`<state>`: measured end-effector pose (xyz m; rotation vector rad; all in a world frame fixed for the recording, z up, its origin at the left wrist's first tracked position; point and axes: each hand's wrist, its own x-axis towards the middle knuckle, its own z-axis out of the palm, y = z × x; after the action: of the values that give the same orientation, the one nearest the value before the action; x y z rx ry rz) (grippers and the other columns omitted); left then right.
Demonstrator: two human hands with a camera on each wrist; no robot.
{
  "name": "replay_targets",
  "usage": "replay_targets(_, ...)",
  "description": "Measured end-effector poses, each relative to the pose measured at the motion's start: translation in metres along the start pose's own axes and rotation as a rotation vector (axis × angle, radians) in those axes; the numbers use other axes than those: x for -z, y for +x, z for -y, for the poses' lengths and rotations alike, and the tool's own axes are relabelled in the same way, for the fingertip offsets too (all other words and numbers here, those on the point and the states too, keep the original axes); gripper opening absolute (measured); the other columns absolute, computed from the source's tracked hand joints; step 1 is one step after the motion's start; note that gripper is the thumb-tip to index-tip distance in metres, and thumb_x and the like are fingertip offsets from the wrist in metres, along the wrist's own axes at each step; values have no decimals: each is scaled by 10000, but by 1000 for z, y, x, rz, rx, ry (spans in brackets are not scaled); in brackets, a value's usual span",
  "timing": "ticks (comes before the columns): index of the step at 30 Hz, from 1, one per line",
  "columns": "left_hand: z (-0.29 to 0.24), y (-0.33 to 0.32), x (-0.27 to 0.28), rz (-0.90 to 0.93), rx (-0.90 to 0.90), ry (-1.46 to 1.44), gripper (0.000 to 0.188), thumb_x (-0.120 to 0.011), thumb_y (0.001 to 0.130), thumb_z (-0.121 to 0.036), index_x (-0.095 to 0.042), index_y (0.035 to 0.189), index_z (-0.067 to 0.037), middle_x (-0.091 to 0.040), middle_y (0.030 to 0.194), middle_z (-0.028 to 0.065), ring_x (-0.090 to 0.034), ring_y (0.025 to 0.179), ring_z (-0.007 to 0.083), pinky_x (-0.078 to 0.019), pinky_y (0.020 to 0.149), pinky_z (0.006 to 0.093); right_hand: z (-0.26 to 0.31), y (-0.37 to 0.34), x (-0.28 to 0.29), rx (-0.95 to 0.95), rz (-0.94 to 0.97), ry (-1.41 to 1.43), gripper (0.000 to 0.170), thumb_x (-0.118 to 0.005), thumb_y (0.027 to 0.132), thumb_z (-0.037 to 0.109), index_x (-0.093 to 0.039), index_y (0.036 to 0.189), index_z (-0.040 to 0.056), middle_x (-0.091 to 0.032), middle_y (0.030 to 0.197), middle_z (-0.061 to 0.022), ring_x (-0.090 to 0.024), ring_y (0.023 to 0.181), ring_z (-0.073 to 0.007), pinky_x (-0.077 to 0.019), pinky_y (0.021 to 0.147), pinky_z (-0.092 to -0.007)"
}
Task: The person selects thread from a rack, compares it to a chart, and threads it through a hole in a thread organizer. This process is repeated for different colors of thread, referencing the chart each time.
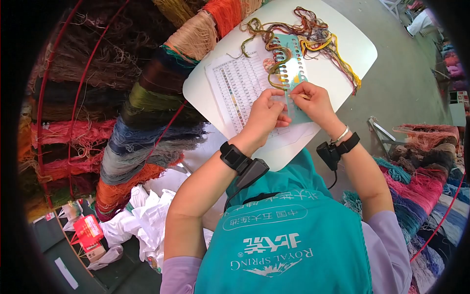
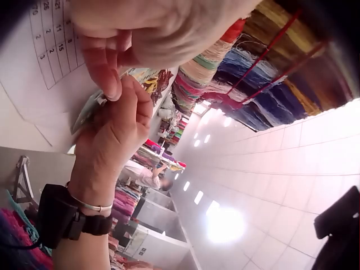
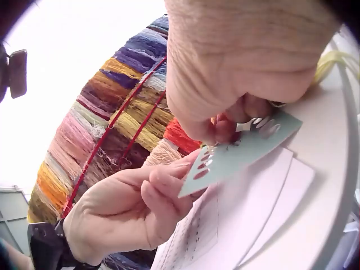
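Observation:
A teal card with holes along both long edges (image 1: 296, 73) lies on the white board. My left hand (image 1: 263, 116) holds the card's left edge near its lower end, its fingers partly behind the card (image 3: 239, 154) in the right wrist view. My right hand (image 1: 317, 104) is curled over the card and pinches a pale strand of thread (image 1: 305, 96) between thumb and forefinger. The two hands' fingertips are close together. An olive thread (image 1: 280, 66) winds down the card's left side to the left fingertips. Multicoloured threads (image 1: 313, 32) spread past its top, with yellow ones (image 1: 338, 56) at the right.
Under the card lie printed chart sheets (image 1: 230, 81) on the white board (image 1: 360, 41). Hanks of coloured yarn (image 1: 142, 117) hang close on the left, crossed by red cords (image 1: 83, 78). More hanks (image 1: 426, 191) stand to the right. White bags (image 1: 147, 223) lie low at left.

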<state>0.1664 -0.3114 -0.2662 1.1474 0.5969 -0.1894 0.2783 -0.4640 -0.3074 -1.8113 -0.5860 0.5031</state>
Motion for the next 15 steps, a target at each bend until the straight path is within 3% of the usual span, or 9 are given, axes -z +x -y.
replay_targets(8, 1, 28, -3, -28, 66, 74, 131, -551, 971, -79, -583, 1071, -1, -635, 817, 64, -652, 633, 136, -533, 552, 252, -3, 2, 1, 1, 18, 45, 132, -716, 875, 124, -700, 911, -2, -706, 778, -33, -605, 720, -66, -505, 662, -255)
replay_targets(15, -6, 22, 27, -99, -52, 321, 118, -573, 938, -93, -611, 992, 5, -667, 809, 88, -660, 602, 144, -528, 535, 248, 6, 9, 4, -87, 108, -94, 140, -726, 863, 152, -698, 933, 35, -656, 690, -7, -580, 618, -84, -465, 570, -274)
